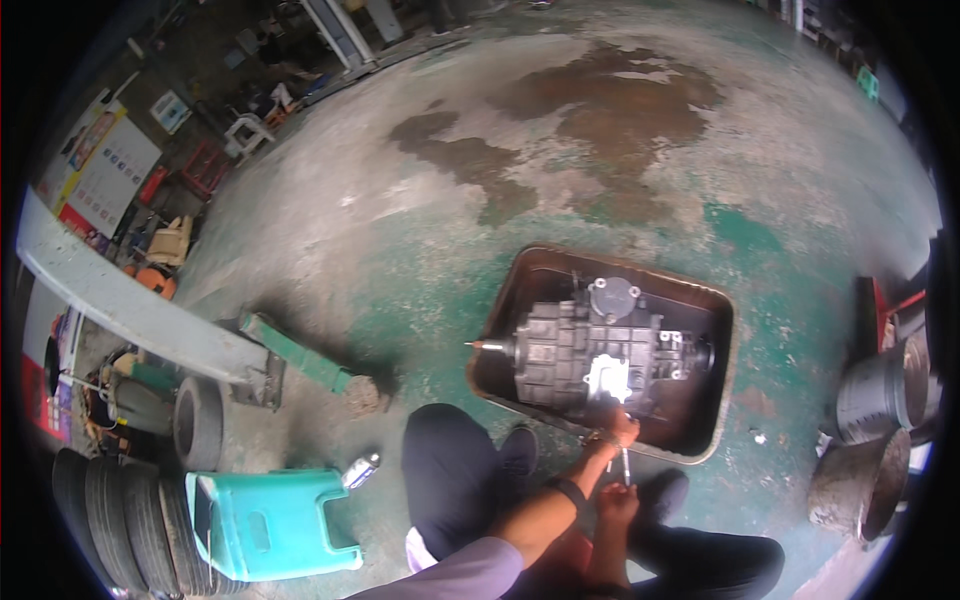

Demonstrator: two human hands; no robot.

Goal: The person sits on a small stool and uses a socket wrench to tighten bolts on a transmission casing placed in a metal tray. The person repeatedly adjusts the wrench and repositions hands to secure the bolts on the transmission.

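Observation:
A grey metal gearbox [560, 355] lies in a rusty rectangular tray [727, 370] on the floor in front of me. Its shaft [488, 345] sticks out over the tray's left rim. Bright glare covers a fitting [609, 380] on the gearbox's near side. My left hand [622, 430] is at the tray's near edge just below that fitting, fingers closed; what they hold is hidden. Closer to me, my right hand [617, 502] grips the lower end of a slim silver wrench [627, 466]. Its upper end reaches up to my left hand.
A turquoise plastic stool [265, 525] and a small can [361, 470] are to my left. Beyond them are tyres [140, 520], a grey lift arm [150, 310] and a green bar [295, 352]. Metal buckets [858, 485] stand at the right. Dark stains [620, 110] mark the floor ahead.

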